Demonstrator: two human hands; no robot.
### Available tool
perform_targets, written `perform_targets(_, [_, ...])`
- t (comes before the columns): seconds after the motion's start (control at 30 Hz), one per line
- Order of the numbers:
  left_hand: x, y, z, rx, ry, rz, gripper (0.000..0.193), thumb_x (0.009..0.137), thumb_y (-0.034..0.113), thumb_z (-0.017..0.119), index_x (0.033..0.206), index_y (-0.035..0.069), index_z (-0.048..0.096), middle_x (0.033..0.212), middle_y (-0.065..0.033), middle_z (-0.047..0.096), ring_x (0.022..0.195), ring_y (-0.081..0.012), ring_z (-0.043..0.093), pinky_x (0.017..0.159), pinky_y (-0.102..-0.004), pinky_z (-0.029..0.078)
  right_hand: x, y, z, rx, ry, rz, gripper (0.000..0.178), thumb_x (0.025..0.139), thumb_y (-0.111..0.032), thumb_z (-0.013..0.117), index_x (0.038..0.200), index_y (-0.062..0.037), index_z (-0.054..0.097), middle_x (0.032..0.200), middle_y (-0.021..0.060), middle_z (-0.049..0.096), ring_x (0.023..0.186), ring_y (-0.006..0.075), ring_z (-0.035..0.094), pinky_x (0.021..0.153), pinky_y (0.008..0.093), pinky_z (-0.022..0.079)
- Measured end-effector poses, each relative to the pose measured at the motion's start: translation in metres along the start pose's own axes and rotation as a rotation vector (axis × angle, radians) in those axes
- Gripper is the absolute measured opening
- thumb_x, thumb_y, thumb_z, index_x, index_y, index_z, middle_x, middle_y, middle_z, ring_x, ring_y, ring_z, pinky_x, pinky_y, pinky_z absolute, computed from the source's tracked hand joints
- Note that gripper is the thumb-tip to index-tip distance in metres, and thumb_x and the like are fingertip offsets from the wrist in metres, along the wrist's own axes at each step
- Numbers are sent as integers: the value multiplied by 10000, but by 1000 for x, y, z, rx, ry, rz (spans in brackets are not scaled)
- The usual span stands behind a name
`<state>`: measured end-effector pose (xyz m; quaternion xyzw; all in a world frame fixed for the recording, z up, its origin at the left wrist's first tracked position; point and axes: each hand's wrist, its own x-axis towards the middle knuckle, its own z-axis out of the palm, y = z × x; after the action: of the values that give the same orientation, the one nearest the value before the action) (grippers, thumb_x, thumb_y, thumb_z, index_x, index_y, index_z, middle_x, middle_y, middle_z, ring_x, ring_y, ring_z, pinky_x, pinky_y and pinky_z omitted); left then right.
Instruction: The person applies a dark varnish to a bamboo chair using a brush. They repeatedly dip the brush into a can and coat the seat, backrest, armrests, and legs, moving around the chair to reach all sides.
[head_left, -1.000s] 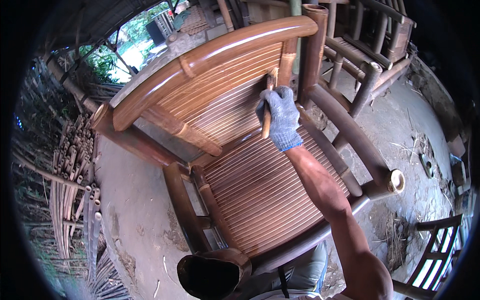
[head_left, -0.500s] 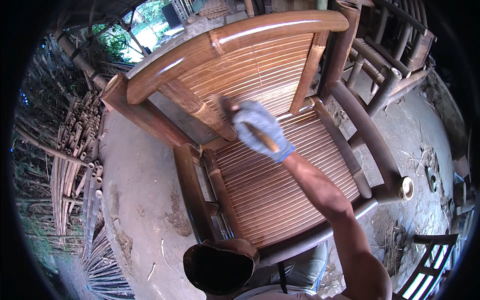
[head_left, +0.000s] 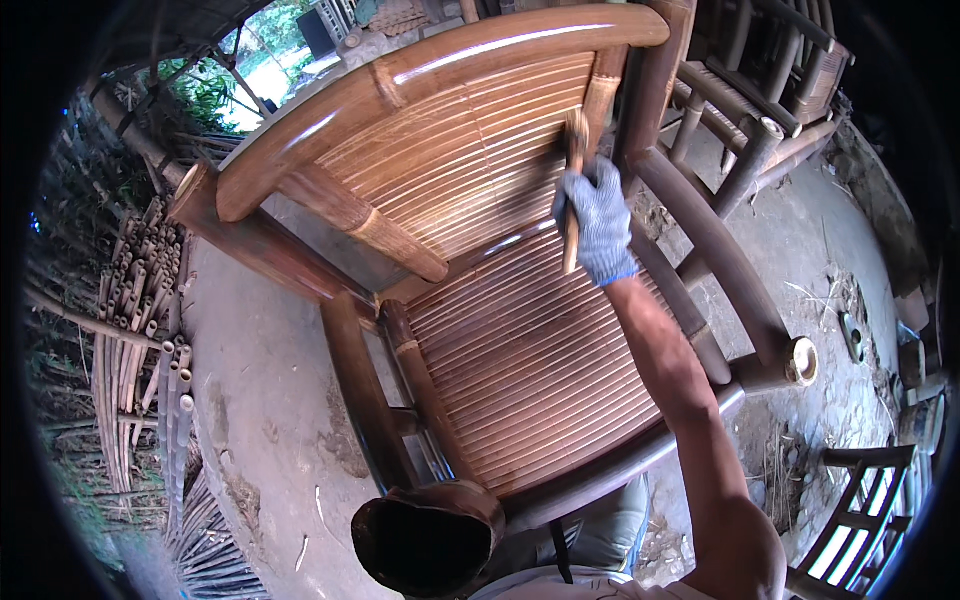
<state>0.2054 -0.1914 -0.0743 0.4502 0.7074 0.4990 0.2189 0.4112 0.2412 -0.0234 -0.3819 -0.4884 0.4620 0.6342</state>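
A large brown bamboo armchair fills the middle, with a slatted seat and a slatted backrest. My right hand, in a grey knitted glove with a blue cuff, is closed around the wooden handle of a brush. The brush stands nearly upright, its head against or just in front of the right side of the backrest slats; exact contact is hard to tell. Beneath the hand lies the back right part of the seat. My left hand is out of view.
Bundles of cut bamboo poles lie at the left. Another bamboo chair stands at the back right, and a dark slatted frame at the lower right. The armchair's wide open tube end juts toward me.
My right hand has swept the brush from the left side of the backrest across to its right side. The whole view has shifted slightly, moving the chair a little leftward in the picture.
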Motion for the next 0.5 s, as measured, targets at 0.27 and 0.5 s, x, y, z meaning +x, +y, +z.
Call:
perform_targets(0.27, [-6,-6,-7,42,38,1,969,757,395,849,1462,-11,322,1397,-228,475,1313,-322,488,1089,-486,422,-52,46,55,-647,-256,-928,285,727,-38,772,972,-123,652,1093,168,606,837,310,672,660,340,584])
perform_targets(0.5, [-18,-15,-24,126,107,-20,968,763,409,844,1461,-11,322,1397,-232,472,1313,-326,485,1086,-491,423,-68,20,111,-234,-342,-910,342,740,18,780,1044,-94,671,1123,148,617,982,315,650,782,381,563])
